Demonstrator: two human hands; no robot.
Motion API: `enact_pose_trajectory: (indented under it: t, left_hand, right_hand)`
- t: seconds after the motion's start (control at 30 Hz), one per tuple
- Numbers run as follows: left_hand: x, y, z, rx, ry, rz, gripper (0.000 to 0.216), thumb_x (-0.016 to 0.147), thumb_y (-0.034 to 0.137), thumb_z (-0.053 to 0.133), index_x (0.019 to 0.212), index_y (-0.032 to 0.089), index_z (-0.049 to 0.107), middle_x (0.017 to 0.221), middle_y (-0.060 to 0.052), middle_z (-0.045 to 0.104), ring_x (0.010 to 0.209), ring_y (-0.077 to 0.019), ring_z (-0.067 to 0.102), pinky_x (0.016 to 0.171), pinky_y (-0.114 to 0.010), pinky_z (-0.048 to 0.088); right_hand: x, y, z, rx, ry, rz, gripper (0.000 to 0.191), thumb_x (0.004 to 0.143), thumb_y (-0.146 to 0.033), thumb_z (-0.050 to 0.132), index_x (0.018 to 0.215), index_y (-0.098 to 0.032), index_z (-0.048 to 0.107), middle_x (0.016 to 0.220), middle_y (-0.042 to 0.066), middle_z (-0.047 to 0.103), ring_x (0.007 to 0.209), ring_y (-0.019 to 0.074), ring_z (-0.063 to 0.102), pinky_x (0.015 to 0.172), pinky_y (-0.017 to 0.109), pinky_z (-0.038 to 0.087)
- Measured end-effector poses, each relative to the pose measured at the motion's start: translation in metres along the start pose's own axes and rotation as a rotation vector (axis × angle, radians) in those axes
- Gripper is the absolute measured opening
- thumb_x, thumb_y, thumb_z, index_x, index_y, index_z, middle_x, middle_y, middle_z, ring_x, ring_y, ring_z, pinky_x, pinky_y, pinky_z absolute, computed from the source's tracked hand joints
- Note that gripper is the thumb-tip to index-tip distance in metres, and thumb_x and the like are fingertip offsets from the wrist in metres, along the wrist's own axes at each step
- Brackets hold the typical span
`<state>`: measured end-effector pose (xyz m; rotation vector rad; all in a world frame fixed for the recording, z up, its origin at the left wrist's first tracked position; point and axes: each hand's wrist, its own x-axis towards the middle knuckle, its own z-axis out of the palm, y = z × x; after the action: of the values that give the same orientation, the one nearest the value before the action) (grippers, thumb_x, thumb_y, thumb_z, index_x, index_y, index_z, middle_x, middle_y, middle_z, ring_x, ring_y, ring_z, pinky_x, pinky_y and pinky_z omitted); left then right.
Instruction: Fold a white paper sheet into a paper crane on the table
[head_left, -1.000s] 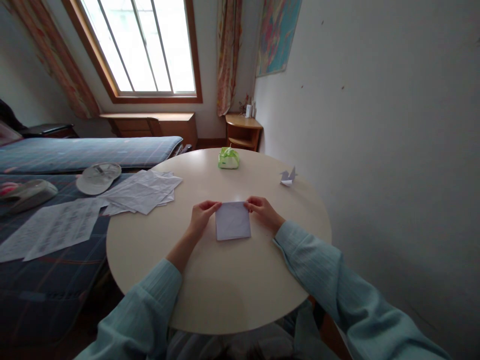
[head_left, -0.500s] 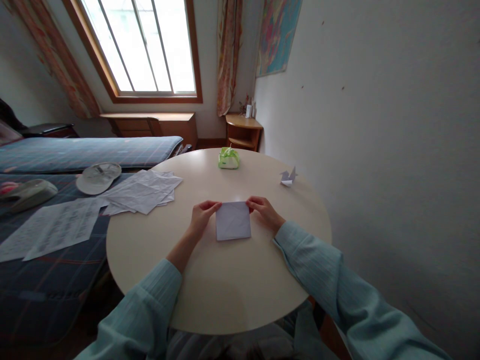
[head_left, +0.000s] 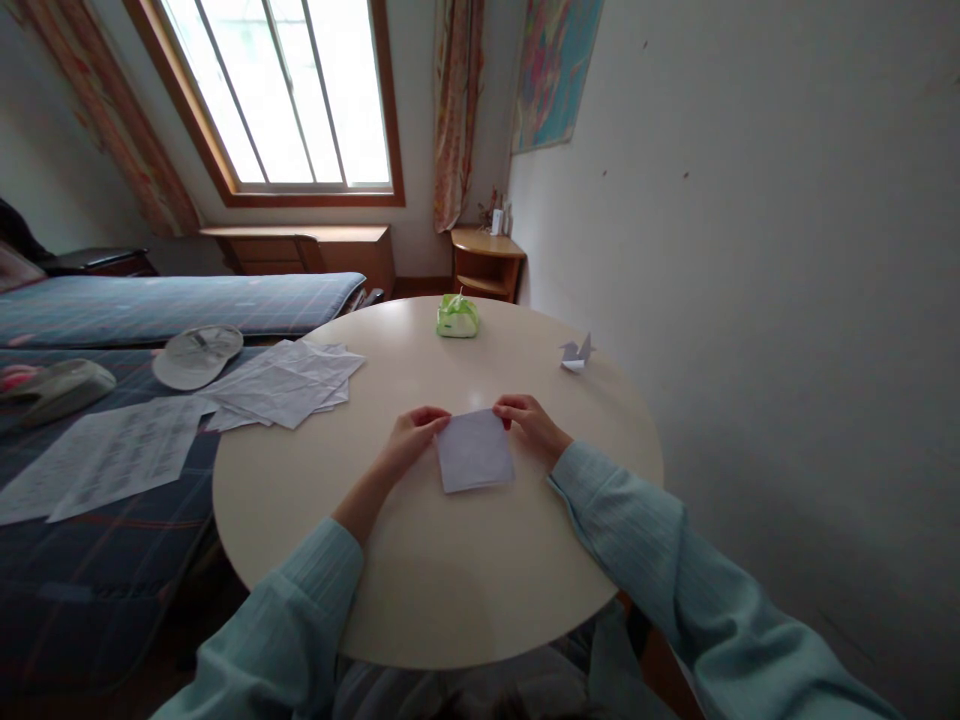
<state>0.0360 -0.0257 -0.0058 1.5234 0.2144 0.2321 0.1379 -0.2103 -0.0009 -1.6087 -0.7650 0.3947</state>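
A folded square of white paper (head_left: pixel 476 455) is held over the middle of the round table (head_left: pixel 435 570). My left hand (head_left: pixel 412 437) pinches its upper left corner between thumb and fingers. At the upper right corner, my right hand (head_left: pixel 529 420) grips the paper in the same way. The square is slightly tilted, its left corner a little lower than the right, and its lower edge shows more than one layer. Beyond my right hand stands a folded paper bird (head_left: pixel 576 355) near the table's right edge.
A green tissue pack (head_left: pixel 457 317) sits at the table's far side. Loose paper sheets (head_left: pixel 289 385) overlap the left edge. On the bed (head_left: pixel 112 570) to the left lie printed sheets (head_left: pixel 127 450) and a pale cap (head_left: pixel 196 357). A white wall (head_left: pixel 787 300) rises on the right.
The paper square has turned slightly clockwise and shifted a little right and toward me. My left hand has moved slightly right and down with its corner; my right hand has barely moved.
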Motion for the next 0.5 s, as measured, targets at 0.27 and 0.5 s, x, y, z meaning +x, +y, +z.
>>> enact_pose_trajectory:
  t: [0.27,0.5]
  left_hand:
    - [-0.006,-0.003,0.007,0.404,-0.211,0.114,0.028,0.064,0.038,0.062,0.076,0.014,0.07,0.067,-0.005,0.066,0.058,-0.013,0.053,0.051,-0.022,0.036]
    - [-0.004,-0.004,0.012,0.34,-0.09,0.147,0.026,0.064,0.037,0.062,0.07,0.013,0.068,0.063,-0.004,0.065,0.055,-0.0122,0.053,0.049,-0.021,0.035]
  right_hand:
    - [-0.006,-0.004,0.006,-0.153,-0.181,0.019,0.029,0.068,-0.041,0.054,0.056,-0.015,0.051,0.05,-0.004,0.041,0.05,0.0077,0.036,0.049,0.021,0.026]
    - [-0.005,-0.004,0.005,-0.262,-0.145,-0.035,0.033,0.072,-0.045,0.052,0.06,-0.015,0.051,0.055,-0.003,0.044,0.054,0.0089,0.038,0.051,0.021,0.028]
